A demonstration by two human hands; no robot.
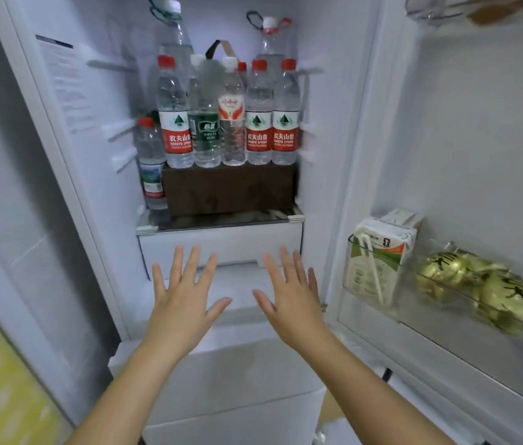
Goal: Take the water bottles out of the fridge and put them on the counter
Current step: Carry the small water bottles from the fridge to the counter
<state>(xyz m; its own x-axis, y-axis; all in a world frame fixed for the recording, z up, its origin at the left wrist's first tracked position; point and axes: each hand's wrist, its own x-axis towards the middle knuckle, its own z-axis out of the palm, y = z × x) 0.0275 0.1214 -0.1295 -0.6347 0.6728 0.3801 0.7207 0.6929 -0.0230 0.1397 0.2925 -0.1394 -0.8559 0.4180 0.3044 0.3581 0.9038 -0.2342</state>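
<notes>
- The left hand (183, 297) and the right hand (292, 297) are raised side by side with a gap between them. Their backs face the camera and the fingers are straight and spread. Both are released and grasp nothing.
- Both hands hover in front of the white drawer (221, 247) of the open fridge (93, 175), lower than the bottles and touching none of them.
- On the open door at the right, a clear door shelf (409, 303) holds a drink carton (379, 261) at its left end, with a straw fixed to the carton's front. Gold-wrapped round items (491, 293) lie just beside it, farther right.
- Above the drawer runs a glass shelf (221, 222). A brown box (228, 191) sits on it, reaching from the right edge almost to the left.
- A small red-capped bottle (152, 162) stands on the glass shelf at its left edge, just beside the box.
- Five water bottles (257, 123) stand upright in a tight row along the front edge of the box top. Three have red labels and red caps, one has a green label (204, 130), and one has a white cap and an orange-red label (231, 110).
- Behind the row, another red cap (242, 66) peeks through.
- Two large bottles (173, 33) with carrying loops rise at the back corners.
</notes>
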